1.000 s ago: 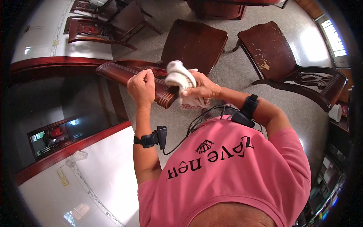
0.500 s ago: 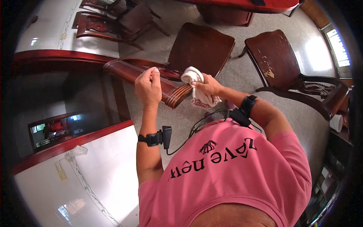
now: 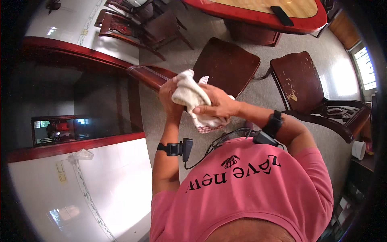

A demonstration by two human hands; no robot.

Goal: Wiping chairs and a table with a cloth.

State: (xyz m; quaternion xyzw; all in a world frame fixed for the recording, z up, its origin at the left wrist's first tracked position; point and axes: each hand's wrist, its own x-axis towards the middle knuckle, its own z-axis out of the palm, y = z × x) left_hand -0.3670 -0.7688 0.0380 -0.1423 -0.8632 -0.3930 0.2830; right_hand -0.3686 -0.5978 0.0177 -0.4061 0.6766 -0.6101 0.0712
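Note:
My right hand [image 3: 219, 103] is closed on a bunched cloth [image 3: 190, 94], whitish with a red-checked lower edge. Against the cloth's left side is my left hand [image 3: 168, 97], its fingers mostly hidden behind the folds, so I cannot see whether it grips the cloth or the wood. Both hands are over the dark, polished back [image 3: 151, 76] of a wooden chair. That chair's broad brown seat [image 3: 227, 64] extends beyond them, and the cloth covers the near end of the back.
To the right stands another wooden chair [image 3: 296, 78] with a worn, scratched seat. A red-rimmed table [image 3: 246, 14] bearing a black flat object [image 3: 281, 16] is at the far side. More chairs [image 3: 129, 30] stand far left by a glossy wall [image 3: 109, 173]. A cable [image 3: 219, 141] hangs near my shirt.
My right hand has brought the cloth leftward to my left hand, covering the near end of the chair back. The view has shifted, showing more of the table.

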